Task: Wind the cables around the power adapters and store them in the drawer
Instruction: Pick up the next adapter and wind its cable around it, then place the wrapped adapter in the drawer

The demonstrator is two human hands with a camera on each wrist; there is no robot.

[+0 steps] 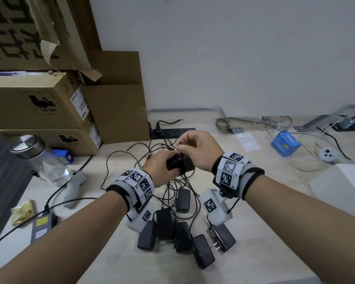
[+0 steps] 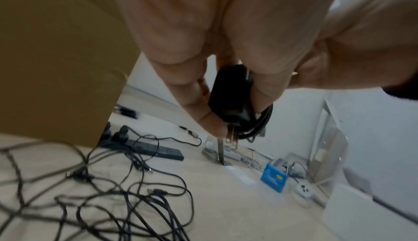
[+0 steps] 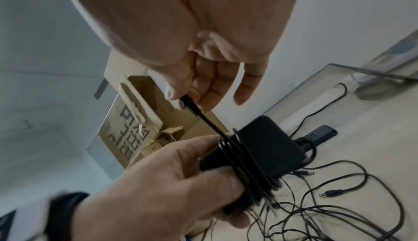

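Note:
My left hand [image 1: 162, 165] grips a black power adapter [image 1: 179, 163] above the table, with its thin black cable wound several times round the body [image 3: 260, 148]. My right hand [image 1: 190, 148] pinches the plug end of that cable [image 3: 191, 105] just above the adapter. The adapter's prongs [image 2: 231, 137] point down past my left fingers [image 2: 203, 105]. Several more black adapters [image 1: 182, 232] lie on the table below my wrists, and their loose cables [image 1: 152, 148] tangle behind. No drawer is in view.
Cardboard boxes [image 1: 49, 107] stack at the left, with a glass bottle [image 1: 41, 158] in front. A black power strip [image 1: 172, 133] lies by the wall. A blue box [image 1: 285, 143], a white controller [image 1: 327, 153] and a white box [image 1: 340, 185] sit at the right.

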